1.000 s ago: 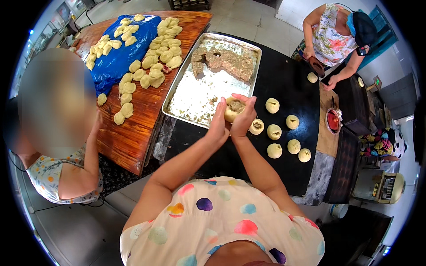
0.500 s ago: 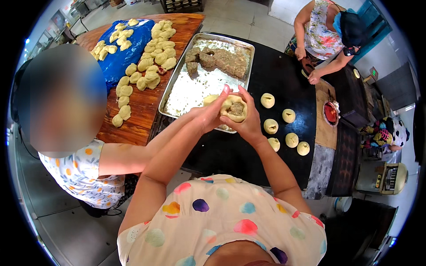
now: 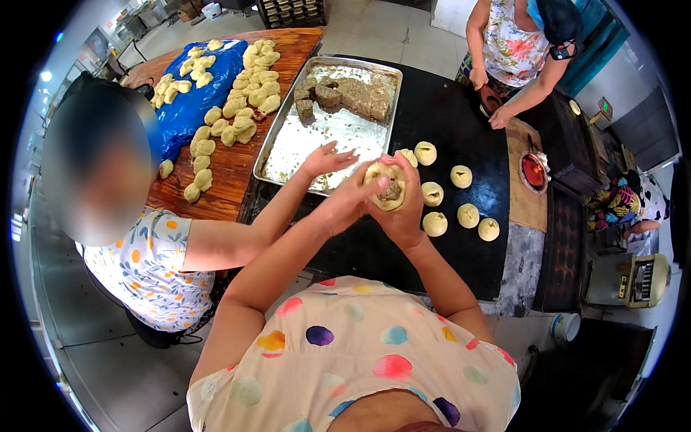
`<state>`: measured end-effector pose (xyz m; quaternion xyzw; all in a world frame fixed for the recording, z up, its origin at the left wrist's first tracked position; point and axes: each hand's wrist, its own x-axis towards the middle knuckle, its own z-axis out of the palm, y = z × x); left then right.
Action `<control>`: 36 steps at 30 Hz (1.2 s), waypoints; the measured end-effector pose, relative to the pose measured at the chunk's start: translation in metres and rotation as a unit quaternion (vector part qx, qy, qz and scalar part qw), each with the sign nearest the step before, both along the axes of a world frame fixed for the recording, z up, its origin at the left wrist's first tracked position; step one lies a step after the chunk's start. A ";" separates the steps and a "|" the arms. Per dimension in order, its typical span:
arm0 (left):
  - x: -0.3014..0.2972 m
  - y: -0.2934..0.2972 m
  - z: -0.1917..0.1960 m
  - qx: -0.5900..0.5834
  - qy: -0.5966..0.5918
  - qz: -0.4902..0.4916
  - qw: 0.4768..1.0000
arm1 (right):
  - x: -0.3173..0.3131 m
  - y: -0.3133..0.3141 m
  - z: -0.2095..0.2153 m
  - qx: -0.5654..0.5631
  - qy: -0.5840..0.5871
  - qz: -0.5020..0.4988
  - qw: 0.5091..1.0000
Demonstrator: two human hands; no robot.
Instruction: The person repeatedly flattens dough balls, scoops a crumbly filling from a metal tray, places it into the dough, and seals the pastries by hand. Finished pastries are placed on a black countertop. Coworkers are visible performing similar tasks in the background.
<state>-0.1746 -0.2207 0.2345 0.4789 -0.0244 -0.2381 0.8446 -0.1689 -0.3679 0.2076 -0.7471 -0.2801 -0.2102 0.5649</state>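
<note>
Six filled dough balls point(image 3: 461, 176) lie on the black table point(image 3: 446, 115); one open dough piece point(image 3: 389, 189) sits in two hands. One metal tray point(image 3: 288, 144), one blue sheet point(image 3: 188, 108), three people in view.

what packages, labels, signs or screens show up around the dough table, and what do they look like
Small green square sign: on the grey wall at far right, pale mark in its middle.
Crumpled blue plastic sheet: on the wooden table at upper left, under pale dough pieces.
No screens in view.

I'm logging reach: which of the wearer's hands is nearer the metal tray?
Left. The left hand is just below the metal tray; the right hand lies farther right, cupping the dough piece.
</note>
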 end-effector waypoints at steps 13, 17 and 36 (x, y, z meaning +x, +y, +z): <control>-0.026 -0.003 0.037 0.203 -0.148 -0.117 0.961 | -0.019 -0.013 0.023 0.022 -0.133 0.046 0.990; -0.031 0.000 0.045 0.236 -0.190 -0.128 0.944 | -0.024 -0.011 0.028 0.061 -0.095 0.058 0.992; -0.048 -0.023 0.061 0.000 -0.051 0.035 0.998 | -0.031 -0.007 0.037 0.195 -0.024 0.157 0.968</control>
